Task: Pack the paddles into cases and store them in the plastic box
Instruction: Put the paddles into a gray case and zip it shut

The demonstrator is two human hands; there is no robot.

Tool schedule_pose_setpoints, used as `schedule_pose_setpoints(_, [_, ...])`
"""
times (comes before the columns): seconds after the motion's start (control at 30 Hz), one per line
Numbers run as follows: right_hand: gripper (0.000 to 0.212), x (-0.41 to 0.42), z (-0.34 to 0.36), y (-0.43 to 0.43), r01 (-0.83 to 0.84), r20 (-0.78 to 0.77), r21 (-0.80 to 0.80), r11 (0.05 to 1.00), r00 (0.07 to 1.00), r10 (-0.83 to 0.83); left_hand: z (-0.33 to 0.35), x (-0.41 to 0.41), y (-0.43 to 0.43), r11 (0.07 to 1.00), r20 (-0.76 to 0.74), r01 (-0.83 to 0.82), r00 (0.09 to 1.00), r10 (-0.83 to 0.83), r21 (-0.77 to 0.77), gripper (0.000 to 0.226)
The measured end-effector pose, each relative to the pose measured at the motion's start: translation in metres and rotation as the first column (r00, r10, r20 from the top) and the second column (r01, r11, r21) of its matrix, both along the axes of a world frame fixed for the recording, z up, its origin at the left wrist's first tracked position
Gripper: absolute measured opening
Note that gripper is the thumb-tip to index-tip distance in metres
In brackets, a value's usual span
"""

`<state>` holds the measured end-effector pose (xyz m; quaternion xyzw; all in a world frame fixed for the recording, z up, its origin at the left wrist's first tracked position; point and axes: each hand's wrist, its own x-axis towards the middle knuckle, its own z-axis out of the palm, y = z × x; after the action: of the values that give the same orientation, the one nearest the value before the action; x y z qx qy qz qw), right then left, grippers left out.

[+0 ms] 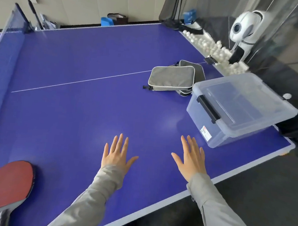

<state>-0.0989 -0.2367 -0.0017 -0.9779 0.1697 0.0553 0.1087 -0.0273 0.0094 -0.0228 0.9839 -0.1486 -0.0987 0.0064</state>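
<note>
A red-faced paddle point(7, 187) lies at the near left of the blue table tennis table point(73, 107), its handle cut off by the frame's lower edge. Two grey zip cases point(171, 79) lie stacked near the far right, the lower case point(198, 70) partly hidden beneath the upper. A clear plastic box point(237, 109) with its lid on and a black latch stands at the right corner. My left hand point(117, 154) and my right hand point(191, 157) hover flat over the table's near middle, fingers spread, holding nothing.
The net point(6, 35) runs along the far left. Several white balls point(212, 46) fill a tray past the far right edge, beside a white ball-feeding machine point(245, 29). The table's near edge runs diagonally below my forearms, with dark floor beyond it.
</note>
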Motion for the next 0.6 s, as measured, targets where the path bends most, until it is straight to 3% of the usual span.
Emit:
schedule_pose_setpoints(0.33, [0.069,-0.038,0.043,-0.163,-0.039,0.053,-0.131,0.991,0.998,0.046,0.026,-0.042,-0.173,0.995,0.059,-0.014,0.998,0.020,-0.098,0.079])
schedule_pose_setpoints(0.6, [0.066,0.032,0.065,-0.231,-0.121,0.072,-0.221,0.968,0.987,0.140,0.062,0.018,-0.249,0.987,0.143,-0.043,0.987,0.066,-0.157,0.077])
